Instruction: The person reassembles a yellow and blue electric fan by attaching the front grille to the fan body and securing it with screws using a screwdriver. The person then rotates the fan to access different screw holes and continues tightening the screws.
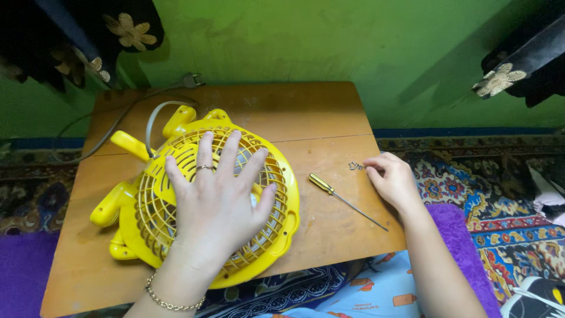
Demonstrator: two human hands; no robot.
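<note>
A yellow table fan [194, 194] lies face up on a low wooden table [329, 118]. My left hand [218, 200] rests flat on its grille, fingers spread, with a ring on one finger and a chain bracelet at the wrist. My right hand [391, 176] sits near the table's right edge, its fingertips touching a small dark metal clip [355, 166]. A screwdriver [344, 199] with a yellow handle and thin shaft lies on the table between the fan and my right hand.
The fan's grey cord and plug [189, 80] trail off the table's back left. A green wall stands behind. A patterned carpet [471, 194] and purple cushion [456, 235] lie at right. Dark embroidered cloth hangs at both top corners.
</note>
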